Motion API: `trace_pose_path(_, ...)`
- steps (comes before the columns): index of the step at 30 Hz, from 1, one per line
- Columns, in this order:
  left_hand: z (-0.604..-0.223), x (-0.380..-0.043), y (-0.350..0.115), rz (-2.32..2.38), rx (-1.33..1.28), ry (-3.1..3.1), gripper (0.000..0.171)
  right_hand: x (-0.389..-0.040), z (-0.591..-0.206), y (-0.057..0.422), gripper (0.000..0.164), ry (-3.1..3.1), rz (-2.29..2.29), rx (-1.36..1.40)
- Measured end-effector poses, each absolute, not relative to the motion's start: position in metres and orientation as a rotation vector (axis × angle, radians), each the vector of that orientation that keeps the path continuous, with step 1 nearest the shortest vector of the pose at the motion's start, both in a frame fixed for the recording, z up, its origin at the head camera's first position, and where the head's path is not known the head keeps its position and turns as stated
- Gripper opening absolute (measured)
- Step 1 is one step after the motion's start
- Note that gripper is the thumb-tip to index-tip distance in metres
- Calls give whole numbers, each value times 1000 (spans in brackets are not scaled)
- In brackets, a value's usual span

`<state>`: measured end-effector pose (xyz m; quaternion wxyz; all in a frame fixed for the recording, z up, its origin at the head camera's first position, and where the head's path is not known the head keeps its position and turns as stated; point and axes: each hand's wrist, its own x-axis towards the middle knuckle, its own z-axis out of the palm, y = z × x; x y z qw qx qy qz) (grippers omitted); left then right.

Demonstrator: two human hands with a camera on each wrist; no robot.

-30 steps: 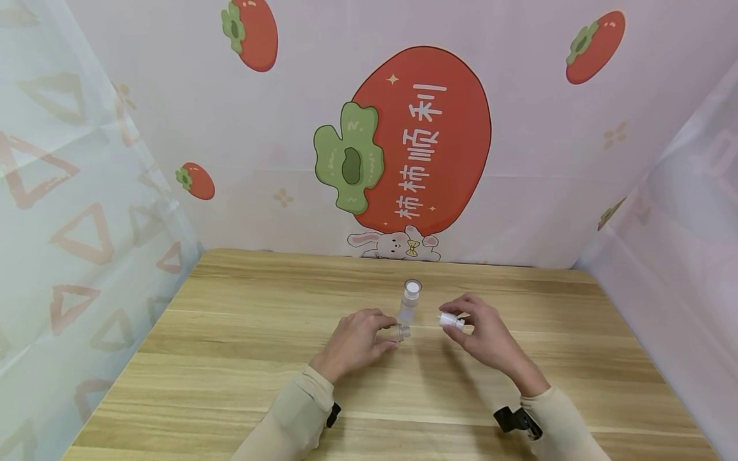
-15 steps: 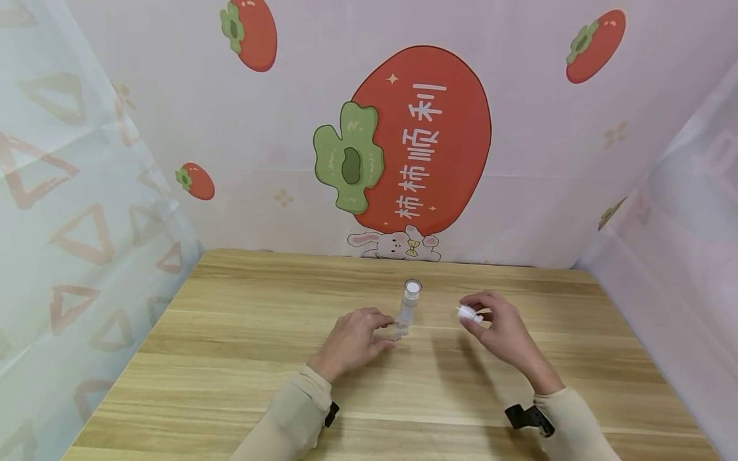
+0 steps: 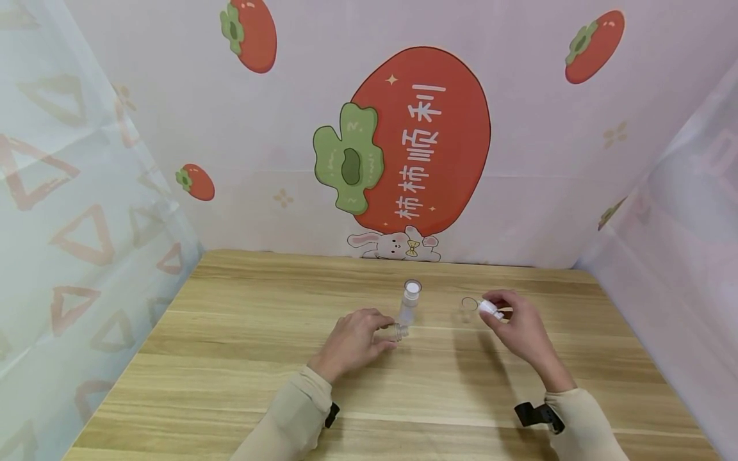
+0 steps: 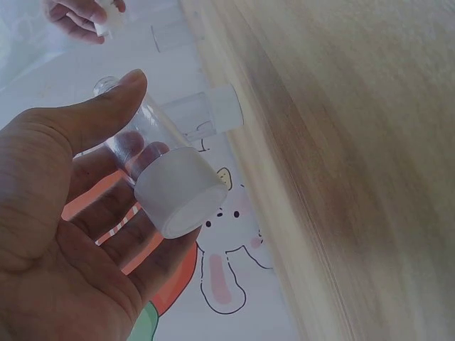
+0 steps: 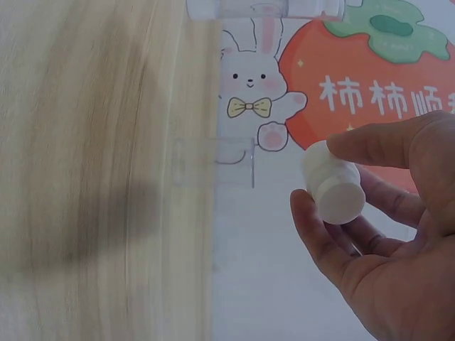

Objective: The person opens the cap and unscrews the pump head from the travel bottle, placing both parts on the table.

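My left hand [image 3: 354, 336] grips a small clear bottle [image 4: 160, 131] between thumb and fingers. Its white base [image 4: 181, 192] faces the camera in the left wrist view, and its bare neck [image 3: 402, 331] points right in the head view. Over on the right, my right hand [image 3: 521, 328] pinches a white pump head [image 5: 333, 183], held off the table. A clear cap [image 3: 466, 311] stands on the table just left of that hand. Just beyond the left hand's fingertips, a second clear bottle [image 3: 408, 306] with white parts stands upright.
The wood-grain table [image 3: 259, 397] meets a back wall sheet [image 3: 277, 224] printed with persimmons and a rabbit. Pale patterned sheets rise along the left [image 3: 57, 256] and right [image 3: 680, 256] sides.
My right hand has moved to the right with the pump head, away from the left hand. The clear cap now shows beside it. The left hand and its bottle have stayed almost still.
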<state>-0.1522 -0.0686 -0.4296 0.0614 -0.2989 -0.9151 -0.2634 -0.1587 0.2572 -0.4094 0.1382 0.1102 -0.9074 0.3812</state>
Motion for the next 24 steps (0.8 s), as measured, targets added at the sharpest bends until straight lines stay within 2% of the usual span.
trace_pose_path(24,-432,-153,-70,-781,-920,-2771,34,-180,-439,273,28,-2791,1034,138)
